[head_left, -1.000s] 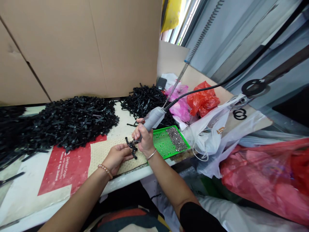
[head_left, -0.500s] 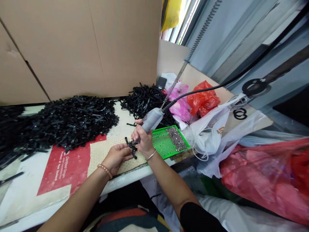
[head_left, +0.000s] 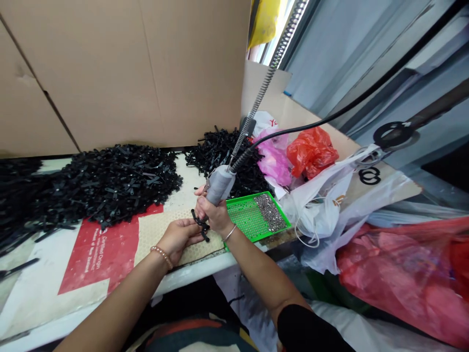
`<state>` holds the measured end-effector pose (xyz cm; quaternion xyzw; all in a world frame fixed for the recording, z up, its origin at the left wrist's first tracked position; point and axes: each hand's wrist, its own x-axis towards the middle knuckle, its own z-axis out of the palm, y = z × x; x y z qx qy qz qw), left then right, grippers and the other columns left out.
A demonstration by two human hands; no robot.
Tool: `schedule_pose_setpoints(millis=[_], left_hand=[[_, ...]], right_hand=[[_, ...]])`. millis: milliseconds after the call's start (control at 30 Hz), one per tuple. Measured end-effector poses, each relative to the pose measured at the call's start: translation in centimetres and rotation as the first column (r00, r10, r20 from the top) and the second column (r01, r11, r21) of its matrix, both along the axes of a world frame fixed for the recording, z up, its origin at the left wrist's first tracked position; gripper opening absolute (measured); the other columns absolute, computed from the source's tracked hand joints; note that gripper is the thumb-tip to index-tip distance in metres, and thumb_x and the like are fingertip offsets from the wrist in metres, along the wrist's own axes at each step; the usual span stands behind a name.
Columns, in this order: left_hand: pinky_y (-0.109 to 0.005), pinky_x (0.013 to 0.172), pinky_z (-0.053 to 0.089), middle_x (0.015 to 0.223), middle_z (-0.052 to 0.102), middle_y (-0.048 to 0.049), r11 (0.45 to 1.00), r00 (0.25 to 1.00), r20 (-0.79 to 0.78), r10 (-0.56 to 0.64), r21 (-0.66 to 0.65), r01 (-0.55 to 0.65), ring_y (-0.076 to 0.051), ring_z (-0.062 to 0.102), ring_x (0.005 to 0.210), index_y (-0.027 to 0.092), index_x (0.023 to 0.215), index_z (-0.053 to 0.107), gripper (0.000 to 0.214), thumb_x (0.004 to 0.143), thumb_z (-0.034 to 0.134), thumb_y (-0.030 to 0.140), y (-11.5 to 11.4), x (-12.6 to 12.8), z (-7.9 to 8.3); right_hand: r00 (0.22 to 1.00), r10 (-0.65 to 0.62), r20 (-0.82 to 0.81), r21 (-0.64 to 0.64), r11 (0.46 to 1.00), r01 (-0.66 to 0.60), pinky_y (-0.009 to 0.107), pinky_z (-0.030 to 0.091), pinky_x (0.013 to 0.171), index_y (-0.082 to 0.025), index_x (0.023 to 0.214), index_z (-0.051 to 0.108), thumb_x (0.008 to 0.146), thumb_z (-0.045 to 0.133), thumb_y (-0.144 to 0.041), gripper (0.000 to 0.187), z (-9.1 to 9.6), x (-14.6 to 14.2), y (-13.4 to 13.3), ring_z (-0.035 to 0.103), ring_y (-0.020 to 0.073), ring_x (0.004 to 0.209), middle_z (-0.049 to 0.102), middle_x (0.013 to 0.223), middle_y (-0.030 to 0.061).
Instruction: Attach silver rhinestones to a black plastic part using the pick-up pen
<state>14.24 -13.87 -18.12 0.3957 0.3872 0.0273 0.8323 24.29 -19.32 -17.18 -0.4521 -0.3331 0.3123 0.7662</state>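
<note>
- Big heap of small black plastic strips: 10 o'clock of L hand.
- Red-and-white printed cardboard sheet: 9 o'clock of L hand, flat on the bench.
- Cream dimpled mat: under L hand.
- L hand, bead bracelet at wrist: fingertips pinched on a small black jointed plastic piece – piece is at approx. 2 o'clock of L hand, 7–8 o'clock of R hand.
- R hand, thin bangle at wrist: wrapped firmly round a grey cylindrical hand tool, tilted, top twd 1 o'clock w/ coil spring & black cable. Tip hidden – can't tell if it touches the piece.
- Smaller heap of black strips: 12–1 o'clock of R hand.
- Green perforated plastic tray w/ tiny silver metal bits: 3 o'clock, just beside R hand.
- Crumpled pink plastic bag & red one: 2 o'clock of R hand.
</note>
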Motion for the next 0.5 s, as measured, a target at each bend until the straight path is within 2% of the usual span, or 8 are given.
schedule_pose_setpoints(millis=[167, 233, 367, 433, 500], left_hand=[[-0.018, 0.057, 0.055, 0.061, 0.067, -0.0029, 0.999, 1.000, -0.011, 0.028, -0.019, -0.028, -0.009, 0.063, 0.054, 0.010, 0.060, 0.065, 0.016, 0.068, 0.065, -0.005, -0.6, -0.1, 0.8], [-0.021, 0.055, 0.056, 0.060, 0.066, -0.0035, 0.999, 0.999, -0.027, 0.046, -0.017, -0.047, -0.010, 0.062, 0.051, 0.008, 0.060, 0.065, 0.015, 0.066, 0.067, -0.005, -0.9, -0.1, 1.2], [-0.021, 0.050, 0.053, 0.051, 0.059, -0.0005, 0.996, 0.994, -0.055, 0.089, -0.016, -0.090, -0.009, 0.059, 0.044, 0.009, 0.051, 0.059, 0.024, 0.064, 0.062, -0.011, -0.3, 0.4, 0.7], [-0.020, 0.046, 0.052, 0.050, 0.059, -0.0003, 0.995, 0.995, -0.045, 0.090, -0.025, -0.092, -0.009, 0.058, 0.043, 0.009, 0.049, 0.058, 0.025, 0.064, 0.061, -0.011, 0.1, 0.4, 0.4], [-0.017, 0.043, 0.050, 0.052, 0.059, 0.0001, 0.997, 0.998, -0.009, 0.064, -0.043, -0.064, -0.008, 0.057, 0.043, 0.010, 0.048, 0.057, 0.025, 0.062, 0.067, -0.008, 0.2, 0.3, 0.3]], right_hand=[[0.998, 0.044, -0.046, -0.109, 0.993, -0.049, 0.021, 0.030, 0.039, -0.021, 0.085, 0.052, 0.069, 0.071, -0.043, 0.033, 0.4, -0.5, -0.4, 0.032, 0.0068, 0.034, 0.038, 0.042, -0.0120], [0.999, 0.024, -0.047, -0.108, 0.994, -0.029, 0.021, 0.028, 0.039, -0.022, 0.084, 0.053, 0.067, 0.073, -0.043, 0.033, 0.8, -0.7, -0.5, 0.032, 0.0073, 0.034, 0.037, 0.041, -0.0117], [0.997, -0.058, -0.043, -0.097, 0.994, 0.053, 0.026, 0.029, 0.041, -0.024, 0.083, 0.058, 0.066, 0.076, -0.038, 0.028, 1.4, -0.1, -0.1, 0.031, 0.0096, 0.034, 0.037, 0.039, -0.0096], [0.993, -0.109, -0.048, -0.109, 0.989, 0.104, 0.029, 0.027, 0.041, -0.026, 0.077, 0.060, 0.059, 0.080, -0.039, 0.029, 2.1, 0.2, -0.3, 0.028, 0.0111, 0.033, 0.035, 0.036, -0.0080], [0.977, -0.209, -0.042, -0.131, 0.971, 0.202, 0.031, 0.026, 0.042, -0.029, 0.073, 0.060, 0.053, 0.082, -0.044, 0.033, 3.1, 0.3, -1.3, 0.026, 0.0131, 0.033, 0.032, 0.034, -0.0074]])
